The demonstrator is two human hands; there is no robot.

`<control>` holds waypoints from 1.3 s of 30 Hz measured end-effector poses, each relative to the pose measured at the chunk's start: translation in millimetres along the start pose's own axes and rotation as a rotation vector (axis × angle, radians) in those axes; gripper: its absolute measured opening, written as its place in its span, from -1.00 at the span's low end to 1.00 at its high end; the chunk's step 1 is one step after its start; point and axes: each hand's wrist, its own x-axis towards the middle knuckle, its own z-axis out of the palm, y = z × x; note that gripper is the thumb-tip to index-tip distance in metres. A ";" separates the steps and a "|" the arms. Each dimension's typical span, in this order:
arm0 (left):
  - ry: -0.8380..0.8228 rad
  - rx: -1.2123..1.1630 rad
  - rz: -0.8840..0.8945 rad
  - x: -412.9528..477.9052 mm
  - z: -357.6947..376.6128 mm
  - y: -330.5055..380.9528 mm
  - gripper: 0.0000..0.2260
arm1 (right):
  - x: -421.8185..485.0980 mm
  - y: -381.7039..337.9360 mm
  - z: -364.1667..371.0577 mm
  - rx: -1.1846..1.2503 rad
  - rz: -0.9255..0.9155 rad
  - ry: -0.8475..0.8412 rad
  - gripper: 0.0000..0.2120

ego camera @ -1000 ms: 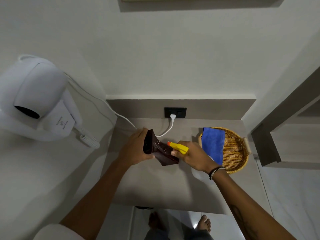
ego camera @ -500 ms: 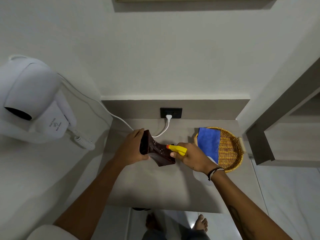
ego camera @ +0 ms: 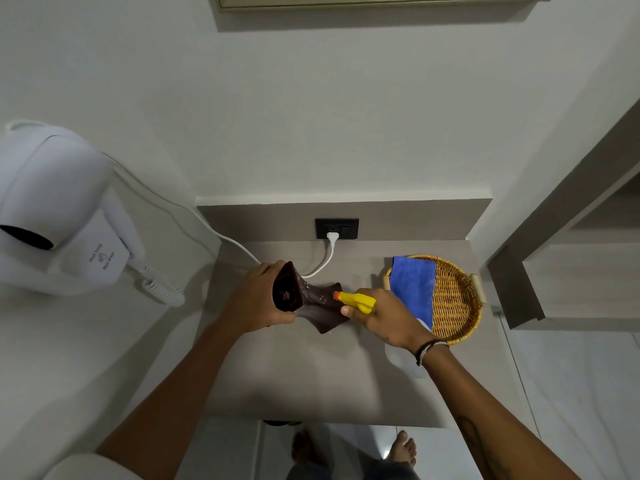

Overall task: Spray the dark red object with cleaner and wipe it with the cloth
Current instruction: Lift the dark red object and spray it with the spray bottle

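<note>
My left hand (ego camera: 258,301) grips one flared end of the dark red object (ego camera: 313,303), a waisted vase-like piece held tilted above the grey counter (ego camera: 294,375). Small droplets speckle its side. My right hand (ego camera: 382,318) holds a spray bottle with a yellow head (ego camera: 358,301); its orange nozzle almost touches the object's right side. The bottle's pale body (ego camera: 403,358) shows below my wrist. A blue cloth (ego camera: 414,287) lies draped in the wicker basket (ego camera: 457,299) just right of my right hand.
A white wall-mounted hair dryer (ego camera: 59,209) with a coiled cord hangs at the left. Its white cable runs to a black socket (ego camera: 336,229) on the counter's back panel. A shelf unit (ego camera: 568,271) stands at the right. Bare feet show on the floor below the counter's front edge.
The dark red object has turned slightly in my left hand, its open end now facing me more. The spray nozzle stays close against its side. The view has shifted a little.
</note>
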 end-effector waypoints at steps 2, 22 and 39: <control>0.021 0.005 -0.039 4.6 1.4 1.7 -0.26 | -0.1 -0.2 -2.8 0.014 -0.005 0.048 -0.49; -0.143 0.284 -0.140 16.1 36.2 38.0 0.20 | -10.0 13.0 -5.8 0.020 0.014 0.116 -0.85; 0.030 -0.312 -0.027 -0.9 34.2 -17.8 -0.18 | -0.9 -4.8 -7.2 -0.007 -0.006 -0.020 -0.74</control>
